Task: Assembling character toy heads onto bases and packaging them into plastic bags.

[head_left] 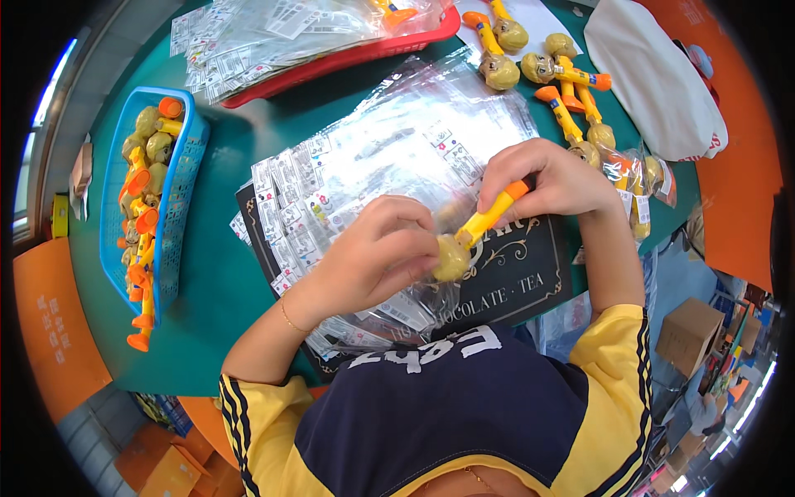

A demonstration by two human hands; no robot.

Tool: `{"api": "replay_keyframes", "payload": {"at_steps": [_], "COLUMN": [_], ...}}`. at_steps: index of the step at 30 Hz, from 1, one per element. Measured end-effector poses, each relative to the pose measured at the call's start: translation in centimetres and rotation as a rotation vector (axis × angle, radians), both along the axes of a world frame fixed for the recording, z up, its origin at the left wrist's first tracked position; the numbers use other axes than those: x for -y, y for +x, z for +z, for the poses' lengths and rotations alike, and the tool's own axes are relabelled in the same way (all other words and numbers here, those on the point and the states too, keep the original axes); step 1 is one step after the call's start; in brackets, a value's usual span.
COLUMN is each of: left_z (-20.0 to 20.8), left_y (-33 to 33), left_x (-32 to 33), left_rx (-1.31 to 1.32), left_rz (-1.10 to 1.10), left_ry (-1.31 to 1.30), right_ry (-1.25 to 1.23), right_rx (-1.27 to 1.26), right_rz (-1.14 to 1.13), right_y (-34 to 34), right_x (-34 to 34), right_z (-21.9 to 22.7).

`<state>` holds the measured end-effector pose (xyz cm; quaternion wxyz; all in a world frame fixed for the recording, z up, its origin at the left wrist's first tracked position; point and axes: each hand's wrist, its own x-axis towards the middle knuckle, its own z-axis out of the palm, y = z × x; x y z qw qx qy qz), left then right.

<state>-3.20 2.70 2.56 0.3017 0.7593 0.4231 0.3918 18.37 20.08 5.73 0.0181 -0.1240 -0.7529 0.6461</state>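
My right hand (551, 178) grips a doll-headed stick toy (480, 224) near its orange end. The toy has a yellow shaft and a round golden head, and it tilts with the head down toward the left. My left hand (385, 244) is closed, its fingers curled against the toy's head; what is pinched in them is hidden. Under both hands spreads a pile of clear printed plastic bags (373, 149). Loose film shows just below the toy's head. The bags lie over a black board (513, 282) with pale lettering and scrollwork.
A blue basket (189, 166) of similar toys stands at left. A red tray (331, 66) heaped with printed bags is at the back. Loose toys (571, 79) lie at back right, near bagged ones (638, 195) and a white cloth bag (646, 74). The table (224, 331) is green.
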Motion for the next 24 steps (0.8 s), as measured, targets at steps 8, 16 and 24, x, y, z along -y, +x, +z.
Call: {"api": "replay_keyframes", "payload": {"at_steps": [8,16,24], "left_z": [0.8,2.2,0.4], "left_y": [1.5,0.0,0.9], "left_x": [0.5,-0.6,0.1], "left_rx": [0.497,0.215,0.682], "left_rz": [0.301,0.155,0.234], "left_ry": [-0.395,-0.934,-0.937], "right_ry": [0.031,0.248,0.287], "right_rx": [-0.147,-0.142,-0.214], "right_rz": [0.052,0.007,0.027], "right_y": [-0.8,-0.4,-0.8], "right_x": [1.4,1.8,2.6], "right_z": [-0.5,-0.6,-0.9]}}
